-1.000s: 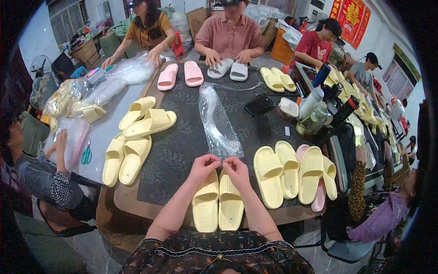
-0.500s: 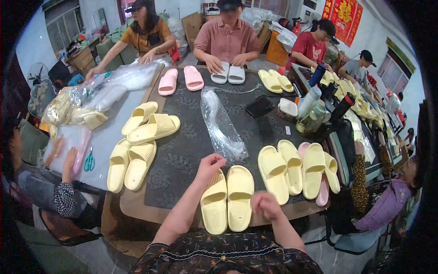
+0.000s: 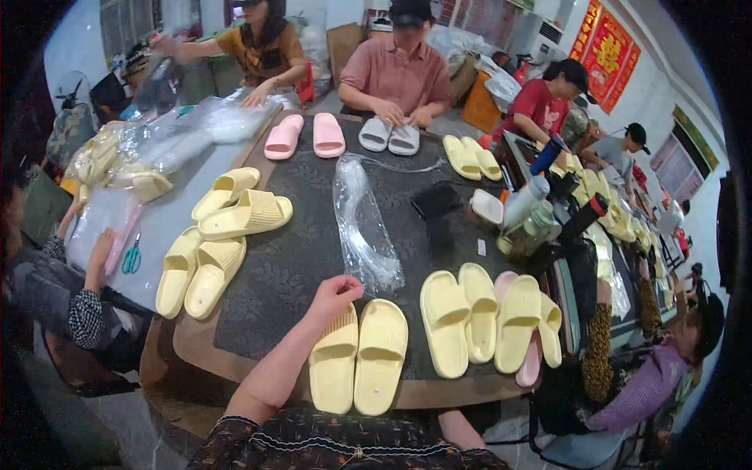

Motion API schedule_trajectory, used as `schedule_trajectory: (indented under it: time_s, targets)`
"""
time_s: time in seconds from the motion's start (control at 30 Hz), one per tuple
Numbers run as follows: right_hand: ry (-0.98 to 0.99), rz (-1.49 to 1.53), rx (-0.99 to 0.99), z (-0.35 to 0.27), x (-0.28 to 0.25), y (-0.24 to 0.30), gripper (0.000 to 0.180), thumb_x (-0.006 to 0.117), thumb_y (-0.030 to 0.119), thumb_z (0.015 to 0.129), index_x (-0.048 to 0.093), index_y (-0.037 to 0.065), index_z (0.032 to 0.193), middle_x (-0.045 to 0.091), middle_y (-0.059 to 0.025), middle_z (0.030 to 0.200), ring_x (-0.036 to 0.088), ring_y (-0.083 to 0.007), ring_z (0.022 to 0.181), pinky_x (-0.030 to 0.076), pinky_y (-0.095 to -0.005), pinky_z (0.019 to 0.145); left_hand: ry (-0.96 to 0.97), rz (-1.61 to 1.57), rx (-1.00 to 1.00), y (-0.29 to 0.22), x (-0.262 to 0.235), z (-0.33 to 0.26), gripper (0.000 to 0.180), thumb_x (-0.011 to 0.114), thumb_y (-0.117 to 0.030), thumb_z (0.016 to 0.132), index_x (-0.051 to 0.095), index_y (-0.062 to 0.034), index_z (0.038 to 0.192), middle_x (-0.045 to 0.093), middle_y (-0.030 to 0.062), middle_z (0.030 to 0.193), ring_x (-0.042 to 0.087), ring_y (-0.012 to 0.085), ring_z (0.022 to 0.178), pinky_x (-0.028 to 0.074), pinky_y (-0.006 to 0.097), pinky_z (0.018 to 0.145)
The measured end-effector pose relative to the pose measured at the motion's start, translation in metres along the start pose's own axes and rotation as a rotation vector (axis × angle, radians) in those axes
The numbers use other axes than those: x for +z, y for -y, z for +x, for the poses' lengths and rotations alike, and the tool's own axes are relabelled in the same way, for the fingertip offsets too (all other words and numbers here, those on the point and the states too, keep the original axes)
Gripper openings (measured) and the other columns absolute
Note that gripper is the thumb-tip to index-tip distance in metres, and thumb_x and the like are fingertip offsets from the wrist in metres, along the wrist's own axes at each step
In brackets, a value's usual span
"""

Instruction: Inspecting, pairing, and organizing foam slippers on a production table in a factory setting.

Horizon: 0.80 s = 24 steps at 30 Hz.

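Observation:
A pair of pale yellow slippers (image 3: 381, 364) lies side by side at the table's near edge, toes pointing away from me. My left hand (image 3: 337, 299) is over the toe end of the left slipper, thumb and fingertips pinched together. Whatever the fingertips hold is too small to make out. Just beyond them lies a long clear plastic bag with a bundle of thin clear strands (image 3: 364, 227). Of my right arm only a bit of forearm (image 3: 460, 431) shows below the table edge; the right hand is out of sight.
More yellow slippers lie left (image 3: 215, 270) and right (image 3: 444, 329), the right ones over a pink slipper (image 3: 529, 362). Bottles (image 3: 526, 200), a black phone (image 3: 433, 201) and a tub (image 3: 487, 207) stand farther right. Co-workers sit around; one handles grey slippers (image 3: 404, 139). Scissors (image 3: 131, 257) lie left.
My right hand has left the right slipper's side and dropped below the table edge, out of view. The left hand keeps its pinch by the left slipper. The whole view has shifted slightly.

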State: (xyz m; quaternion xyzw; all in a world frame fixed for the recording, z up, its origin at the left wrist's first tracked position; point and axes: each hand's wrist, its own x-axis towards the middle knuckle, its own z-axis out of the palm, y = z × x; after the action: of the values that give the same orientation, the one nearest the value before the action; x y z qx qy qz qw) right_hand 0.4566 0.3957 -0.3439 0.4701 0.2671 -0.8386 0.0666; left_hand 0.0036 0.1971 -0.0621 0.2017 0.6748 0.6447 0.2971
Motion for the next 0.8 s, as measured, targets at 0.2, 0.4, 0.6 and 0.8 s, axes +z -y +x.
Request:
schedule_trajectory:
  time_s: [0.2, 0.4, 0.6, 0.8]
  targets:
    - [-0.237, -0.143, 0.05, -0.002, -0.002, -0.004, 0.03, 0.051, 0.024, 0.095, 0.053, 0.004, 0.118, 0.062, -0.0072, 0.106, 0.057, -0.0131, 0.082, 0.049, -0.0261, 0.068, 0.012, -0.031, 0.008, -0.013, 0.001, -0.006, 0.01, 0.066, -0.013, 0.084, 0.064, -0.0045, 0.089, 0.061, -0.0038, 0.079, 0.054, 0.0034, 0.071, 0.043, 0.02, 0.064]
    - [-0.333, -0.209, 0.137, -0.005, 0.005, -0.012, 0.031, 0.051, 0.024, 0.095, 0.053, 0.005, 0.119, 0.061, -0.0075, 0.106, 0.057, -0.0132, 0.083, 0.049, -0.0262, 0.069, 0.041, -0.017, -0.058, -0.013, 0.005, -0.002, 0.009, 0.065, -0.012, 0.084, 0.063, -0.0049, 0.089, 0.06, -0.0046, 0.08, 0.053, 0.0033, 0.073, 0.043, 0.02, 0.067]
    - [-0.367, -0.252, 0.176, -0.011, 0.002, -0.015, 0.031, 0.051, 0.023, 0.095, 0.053, 0.005, 0.12, 0.061, -0.0077, 0.107, 0.057, -0.0133, 0.084, 0.049, -0.0262, 0.069, 0.034, -0.006, -0.105, -0.015, 0.007, 0.0, 0.008, 0.065, -0.011, 0.085, 0.063, -0.0053, 0.09, 0.06, -0.0047, 0.08, 0.054, 0.003, 0.074, 0.044, 0.02, 0.067]
    - [-0.382, -0.27, 0.149, -0.021, -0.004, -0.022, 0.031, 0.051, 0.023, 0.095, 0.053, 0.005, 0.12, 0.061, -0.0079, 0.108, 0.057, -0.0135, 0.086, 0.049, -0.0263, 0.07, 0.027, 0.077, -0.113, -0.018, 0.007, 0.0, 0.008, 0.065, -0.011, 0.085, 0.063, -0.0052, 0.091, 0.061, -0.004, 0.081, 0.054, 0.0034, 0.074, 0.044, 0.02, 0.068]
